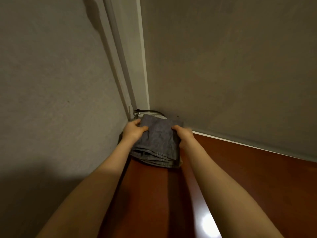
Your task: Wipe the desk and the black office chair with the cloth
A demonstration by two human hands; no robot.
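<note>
Two hands on one cloth, head view only. The left hand (133, 130) grips the far left corner of the grey cloth (157, 143), with the thumb lying on top and the fingers curled round the edge. The right hand (182, 134) grips the cloth's right edge, fingers curled over it and slightly blurred. Both forearms are bare and reach in from the near edge.

The cloth is folded in several layers and spans between the two hands. The stacked fold edges face the person, just below the wrists. Its near part rests on the reddish-brown bench (240, 177), at the bench's far left corner. Cannot tell what is under its far part.

Just beyond the left hand, a black cable (149, 111) with a small metal fitting runs along the corner where the two walls meet. A pale rounded shape sits right behind the cloth, too hidden to identify. A white vertical trim (120, 57) rises above the left hand along the left wall (51, 83). The right wall (240, 66) meets the bench's far edge to the right of the right hand. A bright glare spot (208, 222) shows on the bench beside the right forearm.
</note>
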